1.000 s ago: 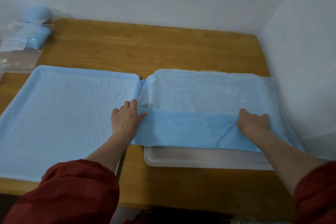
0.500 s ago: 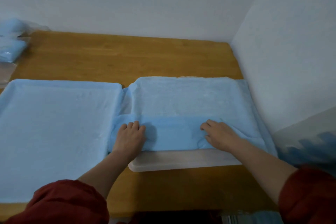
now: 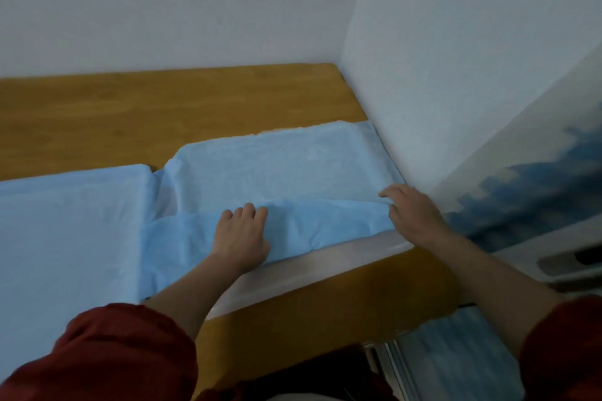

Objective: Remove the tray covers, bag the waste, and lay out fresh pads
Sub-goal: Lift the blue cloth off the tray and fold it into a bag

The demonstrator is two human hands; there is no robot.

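Note:
A blue pad [image 3: 277,166] lies over the white tray [image 3: 325,265] at the right of the wooden table [image 3: 163,114]. Its near part is folded back into a darker flap, so the tray's near rim shows. My left hand [image 3: 241,238] rests flat on that flap near its middle, fingers straight. At the flap's right end, close to the wall, my right hand [image 3: 413,215] pinches the fold between thumb and fingers. A second blue pad [image 3: 65,238] lies spread flat to the left, touching the first.
White walls meet in a corner right behind the tray's far right end. A blue-and-white patterned surface [image 3: 521,202] and a grey object [image 3: 580,260] stand off the table's right side. Bare wood runs along the back.
My right hand slid right along the flap to its end by the wall and took hold of the fold. My left hand shifted right toward the flap's middle. The view turned right.

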